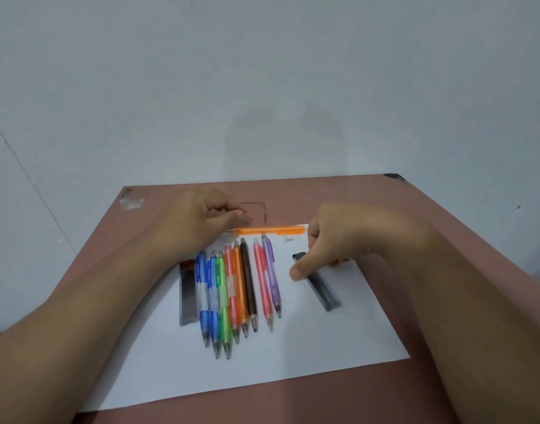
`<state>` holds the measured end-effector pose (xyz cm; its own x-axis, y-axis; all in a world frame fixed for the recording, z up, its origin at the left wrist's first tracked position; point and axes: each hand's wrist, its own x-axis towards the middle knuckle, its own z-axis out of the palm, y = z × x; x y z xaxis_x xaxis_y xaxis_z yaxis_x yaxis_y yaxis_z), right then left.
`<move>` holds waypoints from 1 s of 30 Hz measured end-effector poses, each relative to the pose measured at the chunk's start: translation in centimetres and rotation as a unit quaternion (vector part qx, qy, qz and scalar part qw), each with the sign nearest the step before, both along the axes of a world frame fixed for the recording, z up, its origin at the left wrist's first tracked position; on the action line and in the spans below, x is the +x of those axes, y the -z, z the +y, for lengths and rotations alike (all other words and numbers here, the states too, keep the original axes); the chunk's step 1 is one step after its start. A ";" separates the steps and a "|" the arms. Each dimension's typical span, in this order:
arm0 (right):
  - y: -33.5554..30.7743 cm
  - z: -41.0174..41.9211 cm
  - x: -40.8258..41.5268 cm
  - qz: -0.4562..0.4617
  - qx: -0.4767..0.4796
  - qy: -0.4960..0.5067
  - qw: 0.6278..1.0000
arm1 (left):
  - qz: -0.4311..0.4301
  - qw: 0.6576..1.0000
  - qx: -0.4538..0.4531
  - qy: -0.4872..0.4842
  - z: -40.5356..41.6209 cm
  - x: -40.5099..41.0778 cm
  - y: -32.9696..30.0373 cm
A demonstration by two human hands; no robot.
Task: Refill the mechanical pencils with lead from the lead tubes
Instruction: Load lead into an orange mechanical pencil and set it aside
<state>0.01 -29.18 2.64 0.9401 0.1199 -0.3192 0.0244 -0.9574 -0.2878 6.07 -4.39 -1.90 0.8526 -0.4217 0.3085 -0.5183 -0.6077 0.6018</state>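
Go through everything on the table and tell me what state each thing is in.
Orange pencil: lying crosswise, cap off.
White cap: loose on the paper.
Dark lead tube: held by the right hand.
Left hand: fingers curled, pinching.
Row of pencils: lying side by side.
Clear lead tube: lying flat.

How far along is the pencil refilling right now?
Early or mid-job; nothing shows which pencils are filled. In hand: the right hand grips a dark lead tube, and the left hand pinches near the tip of the orange pencil lying crosswise. Left: the row of pencils and the second lead tube lie untouched.
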 end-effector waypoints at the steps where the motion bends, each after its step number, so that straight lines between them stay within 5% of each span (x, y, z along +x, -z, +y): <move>1: 0.0 0.2 -0.1 0.002 0.004 -0.002 1.000 | -0.004 1.000 -0.001 0.003 -0.1 -0.2 -0.2; 14: -0.4 0.8 -0.5 -0.153 0.252 -0.028 0.955 | 0.011 0.987 -0.096 0.132 -0.8 -2.1 -1.3; 23: 0.5 0.8 -0.2 -0.205 0.275 -0.052 0.938 | 0.074 0.973 -0.171 0.136 -1.3 -2.7 -2.0; 30: 0.7 0.9 0.0 -0.238 0.280 -0.079 0.927 | 0.042 0.969 -0.228 0.082 -1.9 -3.0 -2.1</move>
<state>-0.01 -28.27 1.89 0.9147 0.2901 0.2815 0.4040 -0.6346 -0.6588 3.12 -6.29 0.19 0.8157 -0.3903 0.4269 -0.5225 -0.1808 0.8332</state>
